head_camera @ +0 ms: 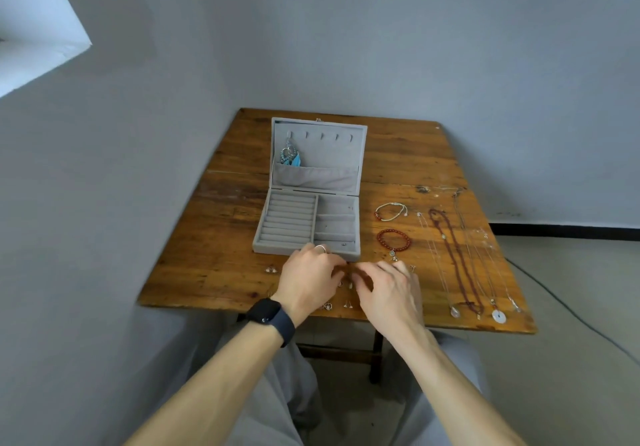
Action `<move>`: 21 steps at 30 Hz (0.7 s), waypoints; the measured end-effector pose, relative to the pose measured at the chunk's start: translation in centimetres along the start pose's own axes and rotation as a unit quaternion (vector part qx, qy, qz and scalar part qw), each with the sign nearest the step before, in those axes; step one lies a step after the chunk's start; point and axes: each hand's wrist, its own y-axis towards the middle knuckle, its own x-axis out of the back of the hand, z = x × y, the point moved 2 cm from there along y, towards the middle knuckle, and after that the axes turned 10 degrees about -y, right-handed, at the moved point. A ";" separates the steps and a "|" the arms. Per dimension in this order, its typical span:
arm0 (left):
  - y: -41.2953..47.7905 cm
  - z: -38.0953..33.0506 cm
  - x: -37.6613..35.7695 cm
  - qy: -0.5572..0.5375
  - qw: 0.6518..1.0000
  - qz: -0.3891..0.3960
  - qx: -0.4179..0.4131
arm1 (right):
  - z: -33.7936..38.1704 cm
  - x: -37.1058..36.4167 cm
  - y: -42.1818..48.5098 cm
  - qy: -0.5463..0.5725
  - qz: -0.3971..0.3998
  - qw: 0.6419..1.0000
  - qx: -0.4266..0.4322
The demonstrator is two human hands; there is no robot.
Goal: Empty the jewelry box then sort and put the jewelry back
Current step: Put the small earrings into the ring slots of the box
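My left hand (310, 277) and right hand (391, 290) meet fingertip to fingertip low over the wooden table (225, 238), just near of the jewelry box (287, 224). The fingers of both are bent inward; I cannot tell whether they pinch anything, as the hands hide the spot. A silver ring (320, 247) sits on a left finger and a black watch (268, 310) on that wrist. Small earrings (348, 303) lie on the wood under and around my hands, with one pair (272, 269) off to the left. The grey box stands open, its lid upright at the far side; a blue beaded piece (289, 156) hangs inside the lid at the left, and a tiny stud (343, 244) lies in the near right compartment. Right of the box lie a white cord bracelet (390, 211) and, nearer, a red bead bracelet (393, 239). Further right, a dark red beaded necklace (453, 258) and thin chains stretch from far to near, one ending in a white disc pendant (498, 316)
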 end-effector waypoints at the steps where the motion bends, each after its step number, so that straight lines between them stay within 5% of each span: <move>1: 0.1 -0.1 -0.1 0.013 1.000 0.009 -0.001 | 0.2 0.0 0.2 -0.001 0.010 1.000 0.003; 12: 0.9 0.2 -0.1 0.025 0.999 0.024 -0.005 | 0.7 -0.2 1.0 0.001 0.049 0.998 0.025; 21: 1.8 3.7 5.4 -0.218 0.971 -0.023 0.100 | 0.9 1.4 2.3 0.116 -0.048 0.991 0.049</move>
